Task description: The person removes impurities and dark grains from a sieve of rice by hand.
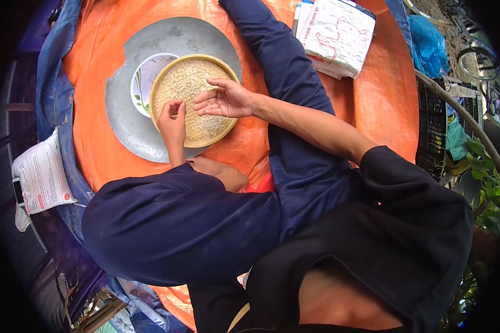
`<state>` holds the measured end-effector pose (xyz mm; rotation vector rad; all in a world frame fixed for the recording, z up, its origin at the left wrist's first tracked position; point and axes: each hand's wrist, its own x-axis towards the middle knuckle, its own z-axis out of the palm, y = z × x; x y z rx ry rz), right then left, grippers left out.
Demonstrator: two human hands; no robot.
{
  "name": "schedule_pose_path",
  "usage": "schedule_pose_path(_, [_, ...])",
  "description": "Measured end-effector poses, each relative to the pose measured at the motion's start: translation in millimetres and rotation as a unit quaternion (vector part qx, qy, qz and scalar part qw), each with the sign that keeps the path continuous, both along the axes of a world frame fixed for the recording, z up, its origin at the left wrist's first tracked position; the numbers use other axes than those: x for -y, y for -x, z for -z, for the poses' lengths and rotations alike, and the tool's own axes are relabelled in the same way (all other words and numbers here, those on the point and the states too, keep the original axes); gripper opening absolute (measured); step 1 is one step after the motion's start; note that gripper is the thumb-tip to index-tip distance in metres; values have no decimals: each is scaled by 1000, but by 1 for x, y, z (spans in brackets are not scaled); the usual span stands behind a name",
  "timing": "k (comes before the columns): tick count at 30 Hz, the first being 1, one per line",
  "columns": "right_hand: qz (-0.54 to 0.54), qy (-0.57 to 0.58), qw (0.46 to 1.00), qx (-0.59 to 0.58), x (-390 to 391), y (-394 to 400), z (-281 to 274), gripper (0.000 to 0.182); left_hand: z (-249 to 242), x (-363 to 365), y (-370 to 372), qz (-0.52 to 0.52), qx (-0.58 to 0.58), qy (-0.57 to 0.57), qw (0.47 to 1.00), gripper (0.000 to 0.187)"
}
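Observation:
A round woven basket [205, 57] with a yellowish rim holds a layer of pale, rice-like grain [181, 76]. It overlaps a white bowl [143, 83] with a green leaf pattern, and both are on a round grey metal tray [123, 129]. Over the basket's left side is my left hand [173, 121], thumb and fingertips pinched together; what they hold is too small to make out. My right hand [223, 100] is above the grain with its palm turned up, fingers stretched out and slightly cupped. The fingertips of both hands are close together.
An orange tarp [94, 72] with a blue edge lies under the tray and my legs [294, 72]. Printed white sacks [339, 36] are stacked at the upper right. Another white bag [41, 172] lies far left. Black crates [430, 125] and a blue plastic bag [428, 44] stand right.

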<state>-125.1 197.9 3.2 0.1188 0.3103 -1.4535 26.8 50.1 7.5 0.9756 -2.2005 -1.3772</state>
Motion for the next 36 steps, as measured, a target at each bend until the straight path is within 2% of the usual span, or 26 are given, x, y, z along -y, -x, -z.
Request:
schedule_pose_path(8, [-39,59,998,-4,-3,-3,-11,64,-7,6,3,-17,2,16,1000,14])
schedule_pose_path(14, [-32,49,998,-25,-3,-4,-12,60,-9,15,10,-3,81,152,985,17])
schedule_pose_path(17, [-36,35,998,-33,-3,-5,-14,58,-5,19,14,-23,88,178,980,16])
schedule_pose_path(26, [-34,41,995,-82,-3,-6,-11,48,6,36,35,64,82,324,940,14])
schedule_pose_path(36, [-14,16,997,-81,-3,-6,-8,46,0,33,53,88,139,401,901,10])
